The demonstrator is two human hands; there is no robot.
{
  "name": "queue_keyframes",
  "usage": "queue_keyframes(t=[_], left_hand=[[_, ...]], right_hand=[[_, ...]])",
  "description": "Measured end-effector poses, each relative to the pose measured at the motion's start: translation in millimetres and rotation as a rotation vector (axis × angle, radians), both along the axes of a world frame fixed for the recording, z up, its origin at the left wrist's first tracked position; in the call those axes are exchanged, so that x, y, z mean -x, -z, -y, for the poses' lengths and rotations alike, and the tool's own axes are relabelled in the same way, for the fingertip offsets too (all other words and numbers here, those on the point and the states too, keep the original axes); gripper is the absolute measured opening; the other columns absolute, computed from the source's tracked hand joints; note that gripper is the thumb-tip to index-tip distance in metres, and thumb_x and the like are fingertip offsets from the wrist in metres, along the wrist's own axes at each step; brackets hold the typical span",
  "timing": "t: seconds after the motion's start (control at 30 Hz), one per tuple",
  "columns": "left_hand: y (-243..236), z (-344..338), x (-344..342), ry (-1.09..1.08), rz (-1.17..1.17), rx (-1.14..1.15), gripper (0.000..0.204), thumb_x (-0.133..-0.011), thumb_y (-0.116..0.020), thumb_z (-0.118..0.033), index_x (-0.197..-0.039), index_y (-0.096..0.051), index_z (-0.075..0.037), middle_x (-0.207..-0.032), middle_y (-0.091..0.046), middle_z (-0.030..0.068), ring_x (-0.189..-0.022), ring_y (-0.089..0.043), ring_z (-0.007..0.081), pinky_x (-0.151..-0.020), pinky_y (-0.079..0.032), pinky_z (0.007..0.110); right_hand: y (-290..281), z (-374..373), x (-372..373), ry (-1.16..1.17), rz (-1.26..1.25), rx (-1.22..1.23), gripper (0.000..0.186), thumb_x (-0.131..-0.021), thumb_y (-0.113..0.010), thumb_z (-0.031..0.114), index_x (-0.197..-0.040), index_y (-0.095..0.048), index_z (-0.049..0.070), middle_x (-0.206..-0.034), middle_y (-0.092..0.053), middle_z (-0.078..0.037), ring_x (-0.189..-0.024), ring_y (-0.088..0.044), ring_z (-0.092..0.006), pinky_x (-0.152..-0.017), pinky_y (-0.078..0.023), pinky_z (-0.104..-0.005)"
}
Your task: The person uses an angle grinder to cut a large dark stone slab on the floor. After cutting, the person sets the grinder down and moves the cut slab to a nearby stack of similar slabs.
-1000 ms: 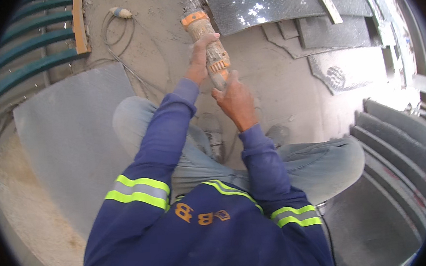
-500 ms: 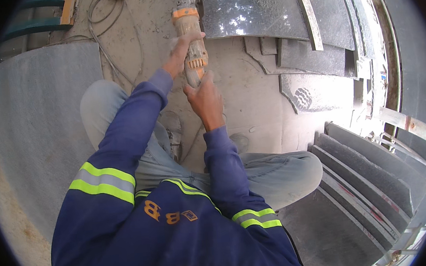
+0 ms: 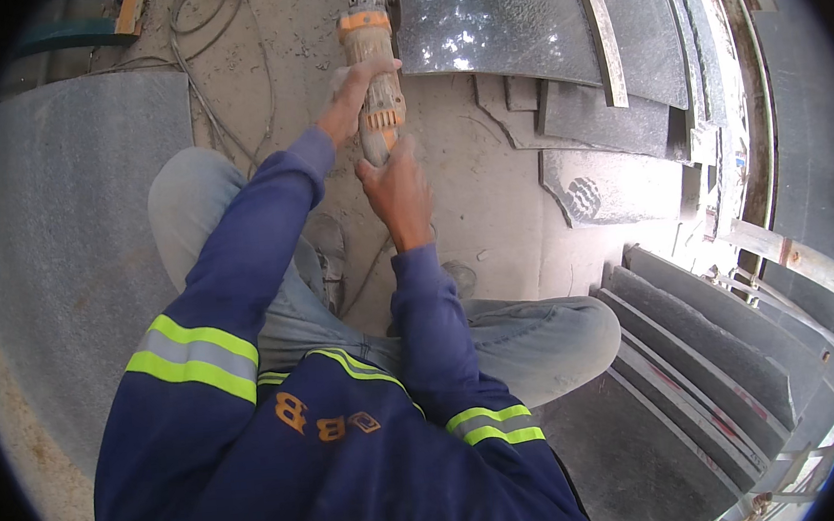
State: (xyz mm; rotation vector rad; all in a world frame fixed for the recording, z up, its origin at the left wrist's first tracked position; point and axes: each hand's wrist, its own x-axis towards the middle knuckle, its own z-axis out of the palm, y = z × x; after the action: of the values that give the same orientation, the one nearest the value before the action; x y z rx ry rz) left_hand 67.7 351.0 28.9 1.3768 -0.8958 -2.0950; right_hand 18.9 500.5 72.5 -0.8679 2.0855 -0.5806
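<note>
Both hands hold a dusty orange-and-grey angle grinder (image 3: 381, 92), its head pointing away from me. My left hand (image 3: 353, 99) wraps round the body in its middle. Behind it, my right hand (image 3: 398, 191) grips the rear handle. At the far end the disc sits against the left edge of a dark polished stone slab (image 3: 497, 29); whether it touches the stone I cannot make out. A narrow stone strip (image 3: 599, 31) lies across the slab's right side.
Broken slab pieces (image 3: 612, 186) lie right of my hands, one with a shoe print. Several slabs (image 3: 700, 366) lean in a stack at the lower right. A large grey slab (image 3: 82, 238) is at my left. A cable (image 3: 197, 82) loops over the dusty floor (image 3: 493, 225).
The view has shifted slightly, so the surroundings sit a little differently in the picture. Both hands keep their hold on the angle grinder, which stays at the slab's left edge.
</note>
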Motion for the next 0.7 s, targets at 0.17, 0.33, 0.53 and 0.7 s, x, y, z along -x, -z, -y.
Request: queue_keyframes(t=[0.17, 0.33, 0.53, 0.7], left_hand=[[9, 5, -6, -0.012, -0.024, -0.028, 0.041, -0.078, -0.078, -0.03, -0.104, -0.058, -0.005, -0.084, -0.061, 0.0079, -0.066, -0.065, 0.0184, -0.06, -0.057, 0.035], [-8, -6, -3, -0.006, 0.002, -0.008, 0.042, -0.078, -0.077, -0.03, -0.104, -0.058, -0.004, -0.083, -0.062, 0.0089, -0.064, -0.065, 0.0188, -0.058, -0.058, 0.034], [-7, -9, -1, -0.059, -0.004, -0.03, 0.038, -0.074, -0.08, -0.026, -0.098, -0.062, -0.003, -0.079, -0.062, 0.0075, -0.059, -0.064, 0.0175, -0.054, -0.057, 0.033], [-8, -9, 1, -0.075, -0.006, 0.006, 0.039, -0.075, -0.08, -0.026, -0.1, -0.062, -0.002, -0.081, -0.062, 0.0081, -0.061, -0.064, 0.0181, -0.055, -0.057, 0.033]], right_hand=[[0, 3, -2, -0.024, -0.012, 0.02, 0.052, -0.082, -0.075, 0.034, -0.108, -0.047, -0.002, -0.098, -0.067, -0.034, -0.096, -0.064, -0.0537, -0.082, -0.049, -0.0577], [-7, -7, -3, -0.012, -0.007, 0.021, 0.052, -0.083, -0.075, 0.034, -0.108, -0.047, -0.002, -0.098, -0.067, -0.034, -0.096, -0.064, -0.0531, -0.081, -0.05, -0.057], [-8, -11, -3, -0.015, -0.003, 0.013, 0.051, -0.083, -0.074, 0.033, -0.108, -0.046, -0.001, -0.096, -0.068, -0.032, -0.093, -0.065, -0.0523, -0.08, -0.05, -0.0568], [-10, -9, 0, -0.002, 0.02, 0.01, 0.049, -0.084, -0.073, 0.033, -0.108, -0.047, 0.0, -0.093, -0.069, -0.031, -0.091, -0.066, -0.0511, -0.08, -0.051, -0.0573]])
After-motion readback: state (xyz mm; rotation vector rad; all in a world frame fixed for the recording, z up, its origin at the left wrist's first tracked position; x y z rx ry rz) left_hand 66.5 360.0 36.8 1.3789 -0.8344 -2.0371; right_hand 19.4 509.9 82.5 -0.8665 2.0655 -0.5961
